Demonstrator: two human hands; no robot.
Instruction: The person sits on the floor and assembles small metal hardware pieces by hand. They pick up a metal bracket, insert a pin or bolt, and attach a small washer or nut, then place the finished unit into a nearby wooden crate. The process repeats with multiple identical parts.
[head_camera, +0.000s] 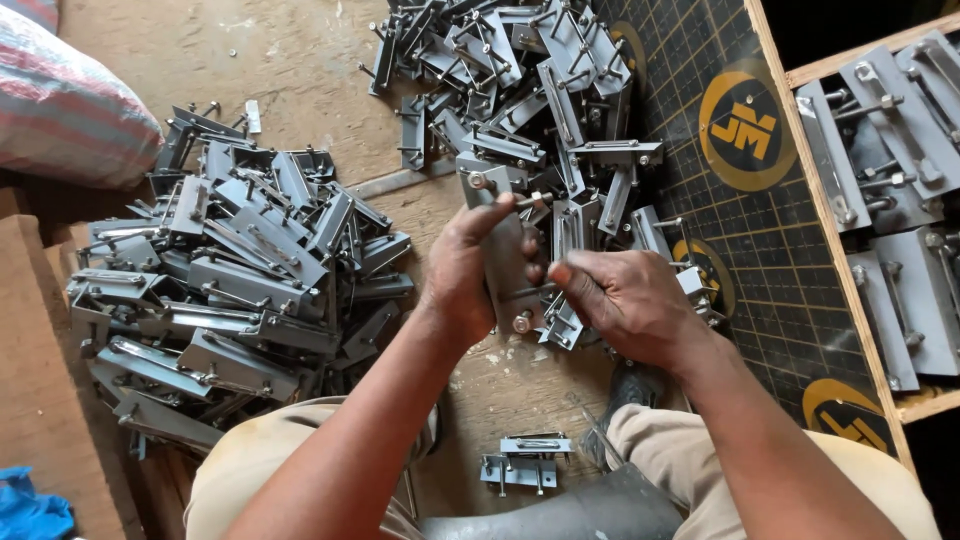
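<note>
1. Grey metal bracket (503, 235) held upright at centre frame, above the floor (300, 60), between two piles of like brackets (240, 270); long axis runs away from the person
2. Left hand (462, 280) clasps its left edge, nearer
3. Right hand (625, 300) just right, fingers pinched; contents unclear
4. Bracket: flat plate, bolts (521, 322) at both ends

Dusty wooden floor (290, 60) bears 2 heaps of grey metal brackets (240, 270); a patterned mat (760, 230) too.
</note>
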